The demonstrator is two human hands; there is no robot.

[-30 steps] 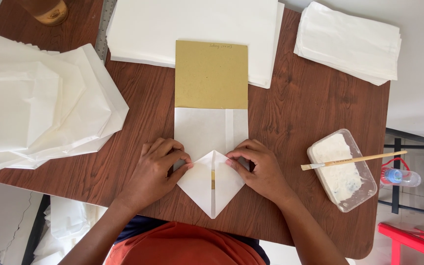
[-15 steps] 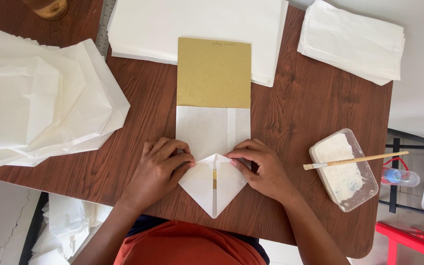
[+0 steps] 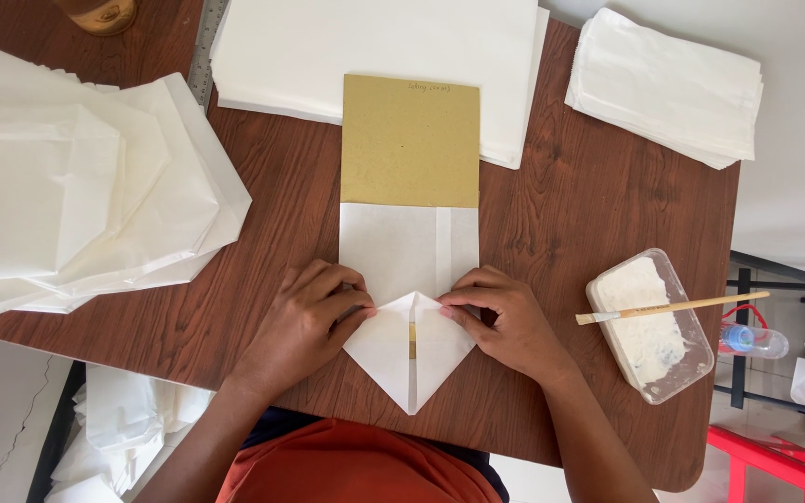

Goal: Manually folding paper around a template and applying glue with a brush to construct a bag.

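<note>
A white paper bag (image 3: 409, 251) lies flat on the brown wooden table (image 3: 263, 242), wrapped around a tan cardboard sheet (image 3: 410, 140) that sticks out at its far end. The bag's near end is folded into a downward point (image 3: 409, 359). My left hand (image 3: 314, 317) presses the left flap with its fingertips at the fold's top. My right hand (image 3: 505, 321) presses the right flap the same way. A thin tan strip shows in the gap between the two flaps.
Folded white bags (image 3: 76, 186) are piled at the left. A stack of white sheets (image 3: 375, 51) lies at the back, another stack (image 3: 668, 84) at the back right. A plastic tub of white paste (image 3: 649, 326) with a brush (image 3: 673, 307) across it sits right. A metal ruler (image 3: 205, 47) lies at the back.
Both hands stay on the folded point; fingers shifted only slightly along the creases. The view has drifted a little.
</note>
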